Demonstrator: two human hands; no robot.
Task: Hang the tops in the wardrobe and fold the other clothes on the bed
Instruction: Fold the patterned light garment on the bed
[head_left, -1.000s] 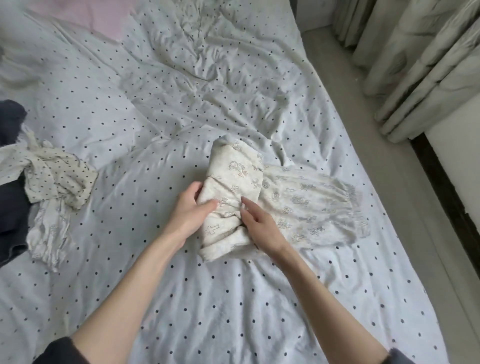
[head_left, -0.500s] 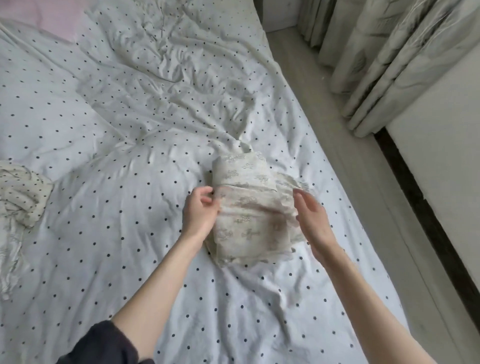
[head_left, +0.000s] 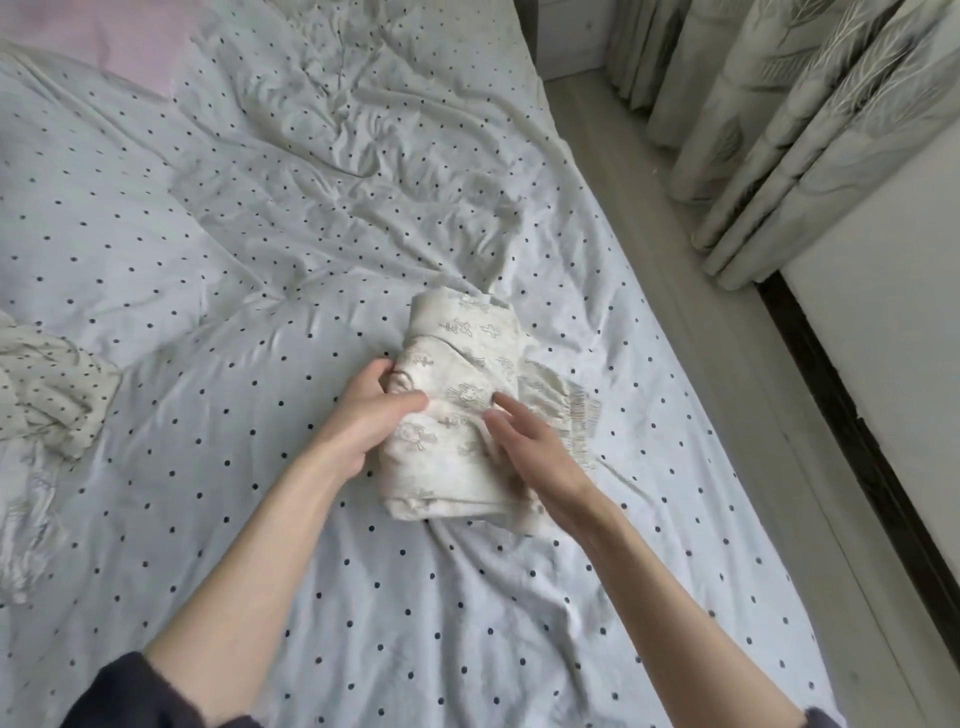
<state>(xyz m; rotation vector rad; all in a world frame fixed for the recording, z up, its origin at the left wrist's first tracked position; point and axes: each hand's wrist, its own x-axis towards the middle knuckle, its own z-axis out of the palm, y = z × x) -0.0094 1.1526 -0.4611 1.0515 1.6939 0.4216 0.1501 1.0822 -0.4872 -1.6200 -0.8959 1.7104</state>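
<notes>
Bed (head_left: 218, 218): printed garment (head_left: 457, 410) lies mid-right, folded into a compact bundle, looks nearly done. Spotted clothes (head_left: 47, 395) at left edge unfolded, cut off by frame. Left hand (head_left: 371, 415) grips the bundle's left edge; right hand (head_left: 524, 452) rests flat on top, fingers straight. Wardrobe not visible; can't judge the hanging.

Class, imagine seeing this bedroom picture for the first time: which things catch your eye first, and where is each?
First, the folded cream printed garment in the middle of the polka-dot bed sheet, with the left hand gripping its left edge and the right hand lying flat on top. Next, a crumpled dotted garment at the left edge.
</notes>
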